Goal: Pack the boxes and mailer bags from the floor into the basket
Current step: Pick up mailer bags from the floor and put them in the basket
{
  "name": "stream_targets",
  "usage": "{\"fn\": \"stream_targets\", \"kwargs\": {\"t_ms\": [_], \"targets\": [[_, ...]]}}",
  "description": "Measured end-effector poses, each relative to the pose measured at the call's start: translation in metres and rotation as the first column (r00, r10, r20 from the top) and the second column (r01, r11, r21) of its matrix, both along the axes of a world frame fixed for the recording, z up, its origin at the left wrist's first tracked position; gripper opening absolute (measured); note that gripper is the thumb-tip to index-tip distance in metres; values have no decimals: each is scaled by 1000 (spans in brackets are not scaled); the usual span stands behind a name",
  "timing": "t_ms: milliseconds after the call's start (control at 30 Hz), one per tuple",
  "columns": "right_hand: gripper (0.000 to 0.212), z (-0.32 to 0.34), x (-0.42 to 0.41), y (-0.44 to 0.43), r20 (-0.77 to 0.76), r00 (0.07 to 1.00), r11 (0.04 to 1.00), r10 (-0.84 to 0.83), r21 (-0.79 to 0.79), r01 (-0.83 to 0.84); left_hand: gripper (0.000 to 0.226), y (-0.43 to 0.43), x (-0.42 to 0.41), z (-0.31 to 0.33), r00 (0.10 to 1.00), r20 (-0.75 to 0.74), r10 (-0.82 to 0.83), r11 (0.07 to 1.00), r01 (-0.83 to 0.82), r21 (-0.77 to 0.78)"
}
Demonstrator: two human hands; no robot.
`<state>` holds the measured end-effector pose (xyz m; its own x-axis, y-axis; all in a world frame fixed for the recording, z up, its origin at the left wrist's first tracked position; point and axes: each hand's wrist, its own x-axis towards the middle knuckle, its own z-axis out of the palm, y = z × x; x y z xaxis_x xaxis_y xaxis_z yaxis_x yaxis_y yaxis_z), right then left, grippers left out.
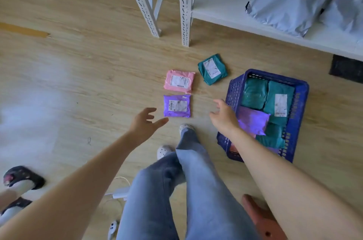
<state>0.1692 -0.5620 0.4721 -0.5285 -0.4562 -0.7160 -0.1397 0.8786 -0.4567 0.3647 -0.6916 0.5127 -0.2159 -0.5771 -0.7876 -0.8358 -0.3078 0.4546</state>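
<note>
Three mailer bags lie on the floor, all to the left of the blue basket. The purple mailer bag is nearest its left wall, the pink mailer bag is just beyond the purple one, and the teal mailer bag lies off the basket's far left corner. The basket already holds several teal bags and a purple one, laid flat side by side. No boxes are visible on the floor. Both hands are empty with fingers spread. The left hand hovers left of the basket and just short of the purple bag's near corner. The right hand hangs beside the basket's left wall, between it and the purple bag. The bags look like small, plump plastic pouches, so they are probably light and soft, and they would give under the fingers rather than hold a rigid shape. The film looks smooth and may slip if pinched at one thin edge. A safer hold would be to slide the fingers under one side with the thumb on top near the paper label, or to clamp the bag across its width. Nothing about them looks fragile, and each should suit one hand.
</note>
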Motion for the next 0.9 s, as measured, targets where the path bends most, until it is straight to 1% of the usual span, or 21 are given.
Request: {"fn": "stream_targets", "kwargs": {"t_ms": [167,300,433,567,667,733,900], "targets": [[48,-69,11,-25,39,998,999,-48,25,47,56,-28,-4,-75,999,27,-40,997,38,67],[46,-140,33,-38,93,990,994,-106,34,103,54,-45,4,-148,986,57,-156,981,148,129],[48,-213,53,-47,115,971,978,-208,41,204,48,-62,10,-225,963,58,-264,953,251,172],[51,-289,69,-48,131,949,958,-286,54,281,62,-76,10,-307,930,88,-358,927,342,155],[54,-348,77,-45,144,935,945,-325,60,320,69,-79,7,-369,926,110,-362,925,342,168],[54,-388,82,-41,151,926,938,-347,49,344,71,-77,6,-408,926,95,-367,922,348,168],[56,-474,90,-34,138,928,938,-347,41,345,78,-67,6,-499,883,151,-445,892,420,168]]}}
